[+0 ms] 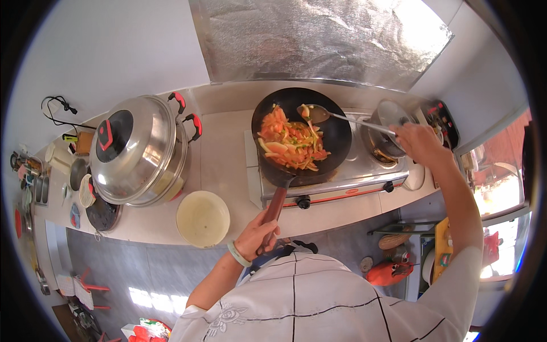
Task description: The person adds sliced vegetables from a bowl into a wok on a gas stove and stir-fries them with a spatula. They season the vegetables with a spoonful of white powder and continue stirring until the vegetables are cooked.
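My left hand [257, 236] is closed around the brown handle of a black wok [337, 145], which sits on the left burner of a two-burner gas stove [342, 191]. Sliced orange-red and pale green vegetables [290, 141] lie in the left and lower part of the wok. In my right hand [421, 143] is the shaft of a long metal ladle [318, 114]; its bowl is inside the wok, right of the food, with a few pieces at its rim.
A large lidded steel steamer [145, 158] stands at the left, near a cream bowl [203, 219] at the counter's front edge. A lidded pot [386, 124] occupies the right burner. Foil [320, 38] covers the wall behind. A dark round board [102, 216] lies below the steamer.
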`<state>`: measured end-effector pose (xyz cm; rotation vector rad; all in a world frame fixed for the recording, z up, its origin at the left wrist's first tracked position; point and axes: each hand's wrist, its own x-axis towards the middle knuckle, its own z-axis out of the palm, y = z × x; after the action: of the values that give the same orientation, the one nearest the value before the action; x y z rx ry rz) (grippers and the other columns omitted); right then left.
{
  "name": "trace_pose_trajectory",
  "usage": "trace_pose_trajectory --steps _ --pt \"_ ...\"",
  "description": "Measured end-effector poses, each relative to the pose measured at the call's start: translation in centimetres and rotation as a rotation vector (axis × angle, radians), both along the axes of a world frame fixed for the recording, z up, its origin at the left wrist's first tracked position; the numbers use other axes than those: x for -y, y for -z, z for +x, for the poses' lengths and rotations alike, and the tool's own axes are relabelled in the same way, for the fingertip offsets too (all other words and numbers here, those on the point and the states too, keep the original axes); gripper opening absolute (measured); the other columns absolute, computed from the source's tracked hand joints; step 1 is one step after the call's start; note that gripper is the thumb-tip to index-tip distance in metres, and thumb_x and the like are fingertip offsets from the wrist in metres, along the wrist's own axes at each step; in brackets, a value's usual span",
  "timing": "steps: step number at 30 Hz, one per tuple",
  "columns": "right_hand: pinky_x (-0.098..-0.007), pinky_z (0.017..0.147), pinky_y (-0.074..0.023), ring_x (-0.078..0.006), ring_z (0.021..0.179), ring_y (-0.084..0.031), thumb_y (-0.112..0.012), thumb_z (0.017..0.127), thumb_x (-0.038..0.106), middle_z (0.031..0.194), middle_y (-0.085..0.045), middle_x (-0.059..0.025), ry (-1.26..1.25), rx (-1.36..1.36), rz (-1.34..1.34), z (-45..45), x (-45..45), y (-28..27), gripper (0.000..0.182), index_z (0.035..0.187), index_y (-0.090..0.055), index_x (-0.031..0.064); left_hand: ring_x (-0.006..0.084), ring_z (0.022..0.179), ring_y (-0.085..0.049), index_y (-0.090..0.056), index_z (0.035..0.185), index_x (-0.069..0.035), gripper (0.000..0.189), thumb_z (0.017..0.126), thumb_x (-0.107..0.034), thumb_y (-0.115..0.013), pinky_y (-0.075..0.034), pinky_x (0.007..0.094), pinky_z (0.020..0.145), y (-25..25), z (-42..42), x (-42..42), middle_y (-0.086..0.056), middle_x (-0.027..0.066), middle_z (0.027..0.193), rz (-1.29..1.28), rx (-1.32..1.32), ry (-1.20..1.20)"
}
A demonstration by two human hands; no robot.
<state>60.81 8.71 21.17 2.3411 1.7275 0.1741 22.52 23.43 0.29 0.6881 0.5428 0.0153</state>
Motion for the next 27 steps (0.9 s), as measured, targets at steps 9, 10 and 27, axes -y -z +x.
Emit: trace_pose_trajectory --steps 9,10,27 --pt "-0.0441 0.088 -0.0490 -0.0347 0.099 -0.063 -0.057 0.089 0.023 0.103 -0.068 -0.0165 0.085 -0.004 -0.367 7.9 -12.8 0.1 0.029 0.109 -0.067 0.0060 0.0099 0.054 -0.052 -0.031 0.140 -0.008 0.047 0.098 -0.018 -0.048 -0.038 0.0218 0.041 -0.5 -0.1 0.2 -0.056 0.0070 0.086 0.022 -0.013 -0.007" --pt "-0.0443 0.087 -0.0492 -0.0345 0.099 -0.063 -0.057 0.089 0.024 0.102 -0.068 -0.0164 0.074 -0.019 -0.372 8.5 -14.1 0.5 0.029 0.109 -0.067 0.0060 0.0097 0.054 -0.052 -0.031 0.141 -0.008 0.047 0.098 -0.018 -0.048 -0.038 0.0218 0.041 -0.5 0.0 0.2 -0.056 0.0069 0.086 0.020 -0.005 -0.004" --pt "-0.0398 0.071 -0.0495 -0.0291 0.078 -0.062 -0.066 0.083 0.018 0.079 -0.061 -0.0091 -0.401 0.158 -0.155 3.4 -9.7 -2.0 0.012 0.084 -0.061 0.0069 0.0098 0.054 -0.051 -0.033 0.139 -0.007 0.044 0.098 -0.016 -0.046 -0.036 0.0224 0.041 -0.5 -0.1 0.2 -0.058 0.0074 0.086 0.010 -0.036 -0.021"
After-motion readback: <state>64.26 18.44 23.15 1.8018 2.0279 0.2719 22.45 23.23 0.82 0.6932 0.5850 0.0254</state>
